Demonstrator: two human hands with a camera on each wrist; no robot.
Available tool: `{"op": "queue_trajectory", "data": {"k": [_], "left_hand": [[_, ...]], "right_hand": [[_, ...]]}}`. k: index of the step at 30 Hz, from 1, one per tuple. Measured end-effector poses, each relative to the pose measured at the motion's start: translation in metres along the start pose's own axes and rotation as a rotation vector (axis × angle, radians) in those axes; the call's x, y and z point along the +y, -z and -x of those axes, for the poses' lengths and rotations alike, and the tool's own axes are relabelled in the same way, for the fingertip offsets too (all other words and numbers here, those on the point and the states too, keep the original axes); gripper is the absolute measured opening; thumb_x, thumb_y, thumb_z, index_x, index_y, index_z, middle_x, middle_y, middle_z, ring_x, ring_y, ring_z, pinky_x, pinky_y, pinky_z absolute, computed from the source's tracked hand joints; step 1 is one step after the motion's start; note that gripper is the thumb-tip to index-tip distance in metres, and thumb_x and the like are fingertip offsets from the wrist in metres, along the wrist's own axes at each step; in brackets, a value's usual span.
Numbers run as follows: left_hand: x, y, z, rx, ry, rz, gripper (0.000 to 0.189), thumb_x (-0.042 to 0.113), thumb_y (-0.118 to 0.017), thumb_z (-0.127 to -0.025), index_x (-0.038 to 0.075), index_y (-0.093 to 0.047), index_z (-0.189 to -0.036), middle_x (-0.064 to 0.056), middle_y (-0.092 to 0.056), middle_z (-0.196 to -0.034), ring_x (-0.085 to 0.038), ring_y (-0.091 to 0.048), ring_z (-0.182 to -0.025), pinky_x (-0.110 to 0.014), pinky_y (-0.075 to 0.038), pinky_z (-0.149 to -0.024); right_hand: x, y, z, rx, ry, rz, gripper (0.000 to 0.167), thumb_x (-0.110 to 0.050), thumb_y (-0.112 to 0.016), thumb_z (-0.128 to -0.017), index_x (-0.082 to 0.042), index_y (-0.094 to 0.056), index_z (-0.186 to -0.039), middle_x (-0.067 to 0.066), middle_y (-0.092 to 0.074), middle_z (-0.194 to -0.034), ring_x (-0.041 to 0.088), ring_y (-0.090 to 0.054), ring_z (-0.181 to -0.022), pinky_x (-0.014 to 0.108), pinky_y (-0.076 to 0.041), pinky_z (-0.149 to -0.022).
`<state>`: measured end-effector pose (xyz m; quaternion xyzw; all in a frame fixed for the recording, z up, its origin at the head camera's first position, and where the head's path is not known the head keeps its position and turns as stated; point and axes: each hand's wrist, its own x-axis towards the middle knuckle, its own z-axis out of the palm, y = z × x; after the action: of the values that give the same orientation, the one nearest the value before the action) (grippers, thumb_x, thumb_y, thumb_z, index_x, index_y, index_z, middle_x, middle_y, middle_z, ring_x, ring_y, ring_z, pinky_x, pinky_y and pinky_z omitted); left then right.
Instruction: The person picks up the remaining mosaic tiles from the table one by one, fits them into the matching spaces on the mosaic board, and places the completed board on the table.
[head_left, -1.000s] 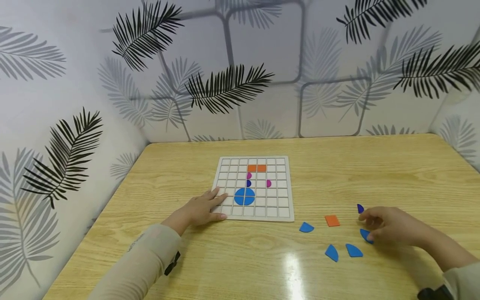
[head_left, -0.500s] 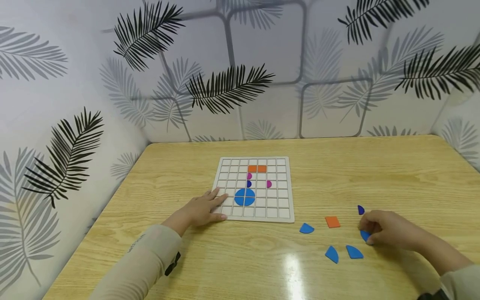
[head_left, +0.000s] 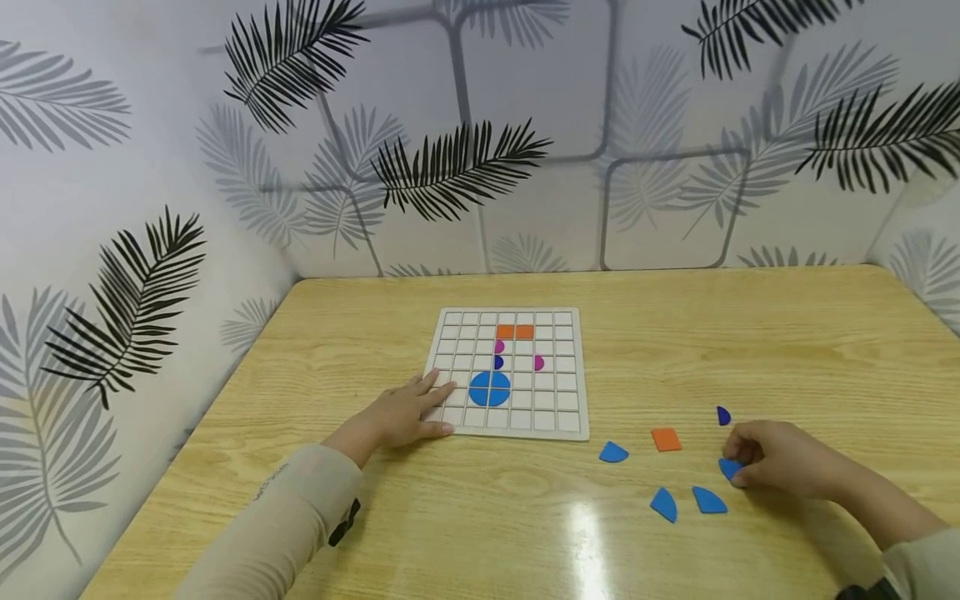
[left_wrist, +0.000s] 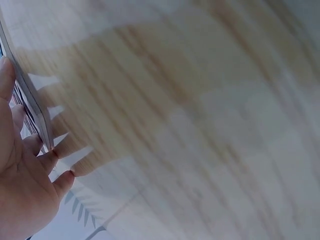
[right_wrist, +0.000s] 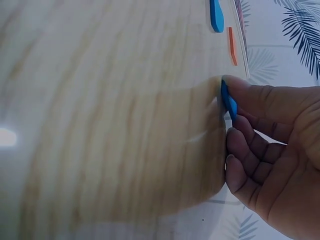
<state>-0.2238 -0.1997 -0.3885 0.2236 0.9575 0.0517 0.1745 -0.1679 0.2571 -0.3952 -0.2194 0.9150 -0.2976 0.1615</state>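
My left hand [head_left: 405, 414] lies with spread fingers on the lower left corner of a white grid board [head_left: 551, 423]; its thumb is along the front edge. On the board are two orange squares [head_left: 515, 332], two magenta half-circles [head_left: 539, 363], a dark blue half-circle [head_left: 498, 362] and a blue circle [head_left: 490, 388] made of quarter pieces. My right hand [head_left: 783, 457] pinches a blue quarter-circle tile [head_left: 729, 468] between thumb and fingers, low over the table. In the right wrist view this tile [right_wrist: 229, 102] stands tilted at the thumb tip.
Left of my right hand lie an orange square [head_left: 666, 439] and three blue quarter-circle tiles, one of them [head_left: 613, 452] near the board's corner. A dark blue half-circle [head_left: 723, 415] lies just beyond the hand. A leaf-patterned wall [head_left: 540, 217] borders the wooden table [head_left: 375, 533].
My right hand has closed its fingers and thumb on the blue quarter-circle tile, drawing back slightly from the dark blue half-circle. The left hand stays on the board. The head view has tilted slightly.
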Motion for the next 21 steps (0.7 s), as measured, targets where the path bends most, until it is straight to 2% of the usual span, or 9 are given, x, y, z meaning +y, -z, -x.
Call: {"op": "queue_trajectory", "data": {"k": [7,15,21], "left_hand": [[0.001,0.002,0.0,-0.008,0.002,0.003,0.067,0.051,-0.042,-0.084,0.021,-0.018,-0.139,-0.01,-0.008,-0.143,-0.031,-0.008,-0.128,-0.051,-0.017,-0.096],[0.001,0.003,0.0,-0.02,0.011,-0.007,0.067,0.05,-0.042,-0.085,0.021,-0.018,-0.139,-0.01,-0.007,-0.143,-0.031,-0.007,-0.128,-0.051,-0.017,-0.096],[0.003,0.004,0.001,-0.019,0.007,0.005,0.066,0.049,-0.043,-0.085,0.021,-0.018,-0.139,-0.011,-0.008,-0.143,-0.032,-0.007,-0.128,-0.052,-0.017,-0.096]], "right_hand": [[-0.002,-0.001,0.0,0.014,-0.004,-0.035,0.024,-0.017,-0.07,-0.07,-0.007,-0.05,-0.079,-0.002,-0.048,-0.074,0.007,-0.043,-0.066,0.023,-0.038,-0.056],[-0.01,-0.004,-0.004,0.036,0.034,-0.102,0.018,-0.013,-0.066,-0.075,-0.008,-0.048,-0.076,-0.002,-0.046,-0.07,0.005,-0.041,-0.063,0.022,-0.035,-0.053],[-0.017,-0.006,-0.006,0.088,0.026,-0.111,0.016,-0.008,-0.063,-0.076,-0.009,-0.048,-0.075,-0.002,-0.047,-0.071,0.006,-0.042,-0.065,0.022,-0.036,-0.055]]}}
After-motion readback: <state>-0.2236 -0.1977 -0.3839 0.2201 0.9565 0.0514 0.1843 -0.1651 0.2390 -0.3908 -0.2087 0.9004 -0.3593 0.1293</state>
